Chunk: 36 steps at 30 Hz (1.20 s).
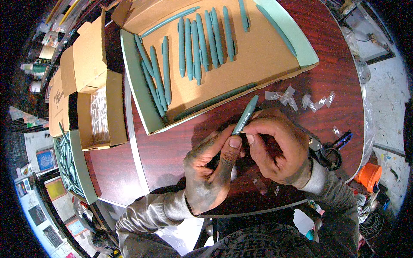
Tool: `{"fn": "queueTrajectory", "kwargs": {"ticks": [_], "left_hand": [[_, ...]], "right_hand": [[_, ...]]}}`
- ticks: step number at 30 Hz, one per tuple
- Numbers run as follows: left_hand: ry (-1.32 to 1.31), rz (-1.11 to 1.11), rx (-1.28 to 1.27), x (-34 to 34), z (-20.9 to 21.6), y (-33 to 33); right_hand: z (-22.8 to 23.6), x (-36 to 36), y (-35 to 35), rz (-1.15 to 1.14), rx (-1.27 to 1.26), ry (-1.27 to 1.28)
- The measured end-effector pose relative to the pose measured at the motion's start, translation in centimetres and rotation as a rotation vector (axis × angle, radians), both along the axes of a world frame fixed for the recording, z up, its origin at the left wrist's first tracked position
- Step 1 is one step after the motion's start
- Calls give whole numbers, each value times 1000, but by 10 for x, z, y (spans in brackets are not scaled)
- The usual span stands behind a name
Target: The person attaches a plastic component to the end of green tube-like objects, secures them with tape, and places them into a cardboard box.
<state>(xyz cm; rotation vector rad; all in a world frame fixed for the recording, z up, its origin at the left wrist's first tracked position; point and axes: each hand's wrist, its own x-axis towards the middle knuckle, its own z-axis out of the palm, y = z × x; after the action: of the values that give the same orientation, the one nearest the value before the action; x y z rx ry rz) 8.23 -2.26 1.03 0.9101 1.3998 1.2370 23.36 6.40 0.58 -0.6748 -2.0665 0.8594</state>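
Note:
A teal pen (pixel 248 112) with white print on its barrel points up and to the right above the table's front part. My left hand (pixel 208 176) is closed around its lower end, thumb lying along the near side. The thumb and index finger of my right hand (pixel 284 150) are pinched together against the barrel beside the print. Whatever they grip there is too small to make out. Just beyond my hands, a shallow cardboard tray (pixel 266 51) with pale green walls holds several teal pens (pixel 200 47), many of them in a loose row.
Small clear film pieces (pixel 287 95) with white marks lie right of the tray. Scissors (pixel 329 155) rest beside my right wrist. At left stand an open cardboard box (pixel 116 103) of white strips and a box (pixel 89 182) full of pens. An orange container (pixel 368 177) is at right.

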Motion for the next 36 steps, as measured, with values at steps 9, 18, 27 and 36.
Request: {"fn": "queueTrajectory", "kwargs": {"ticks": [9, 18, 27, 36], "left_hand": [[43, -10, 24, -1, -1, 0], [64, -5, 34, -1, -3, 0], [31, -12, -9, -1, 1, 1], [75, -10, -6, 0, -2, 0]], "right_hand": [[-2, 0, 0, -22, 42, -8], [-2, 0, -1, -23, 24, 1], [-3, 1, 1, 2, 26, 15], [-3, 0, 0, -15, 31, 2]]}}
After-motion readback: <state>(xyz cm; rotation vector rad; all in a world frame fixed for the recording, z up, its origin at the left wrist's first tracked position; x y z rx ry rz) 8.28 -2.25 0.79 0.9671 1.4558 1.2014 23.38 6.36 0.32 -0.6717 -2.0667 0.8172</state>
